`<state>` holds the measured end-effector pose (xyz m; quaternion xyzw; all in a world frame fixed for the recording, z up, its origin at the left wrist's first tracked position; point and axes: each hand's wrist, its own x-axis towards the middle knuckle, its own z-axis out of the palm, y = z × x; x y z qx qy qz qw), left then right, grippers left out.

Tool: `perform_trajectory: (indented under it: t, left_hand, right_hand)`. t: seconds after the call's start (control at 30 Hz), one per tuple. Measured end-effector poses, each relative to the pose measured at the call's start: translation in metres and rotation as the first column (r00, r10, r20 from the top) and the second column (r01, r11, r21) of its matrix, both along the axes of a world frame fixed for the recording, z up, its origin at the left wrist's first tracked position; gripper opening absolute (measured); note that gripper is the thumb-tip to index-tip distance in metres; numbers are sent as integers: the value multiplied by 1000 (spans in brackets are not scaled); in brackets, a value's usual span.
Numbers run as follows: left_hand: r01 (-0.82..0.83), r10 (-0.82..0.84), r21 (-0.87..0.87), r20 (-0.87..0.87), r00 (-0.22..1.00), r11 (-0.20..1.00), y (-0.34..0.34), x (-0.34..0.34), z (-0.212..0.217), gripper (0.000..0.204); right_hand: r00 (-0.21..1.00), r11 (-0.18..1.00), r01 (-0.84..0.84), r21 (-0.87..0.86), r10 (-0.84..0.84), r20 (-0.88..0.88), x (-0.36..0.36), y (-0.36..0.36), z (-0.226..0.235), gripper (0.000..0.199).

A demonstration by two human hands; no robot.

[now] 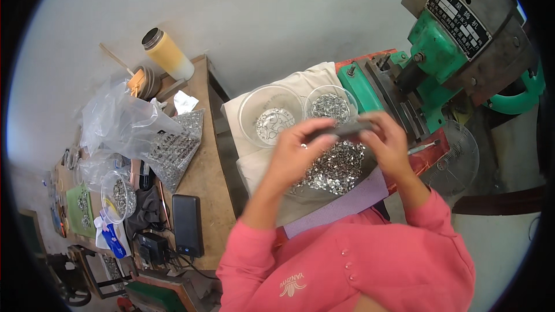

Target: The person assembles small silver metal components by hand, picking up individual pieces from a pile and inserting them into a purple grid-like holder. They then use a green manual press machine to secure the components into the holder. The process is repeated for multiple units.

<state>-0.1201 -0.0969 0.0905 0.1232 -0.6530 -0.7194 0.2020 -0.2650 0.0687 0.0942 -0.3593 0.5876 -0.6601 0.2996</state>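
Between both hands, above a heap of small shiny metal parts (pixel 335 170), is a dark grey oblong block (pixel 347 130), slightly smeared by motion. My left hand (pixel 296 153) grips its left end, thumb underneath and fingers along the upper side. At the other end my right hand (pixel 388 143) holds it the same way. Just behind the hands stands a clear tub (pixel 315 90) of small metal pieces, partly hidden by them. To its left, a wider clear tub (pixel 241 117) has some metal bits on its bottom. What the block's underside looks like is hidden.
A green press (pixel 436 43) with a dark metal bed (pixel 393 95) rises at the right. Below it lie a small brush (pixel 424 147) and a clear round lid-like dish (pixel 462 159). The left table (pixel 214 219) carries a yellow bottle (pixel 167 55), bagged metal parts (pixel 176 150) and a power bank (pixel 187 225).
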Motion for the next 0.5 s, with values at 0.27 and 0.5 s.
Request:
perform_trajectory:
  t: [0.27, 0.5]
  left_hand:
    - [-211, 245, -244, 116, 963, 947, -84, 23, -5, 29]
    - [-416, 444, -221, 97, 891, 882, -77, 34, -22, 26]
  right_hand:
    - [842, 997, -65, 52, 83, -533, -2, -108, 17, 35]
    - [831, 995, -4, 97, 57, -553, -9, -95, 5, 20]
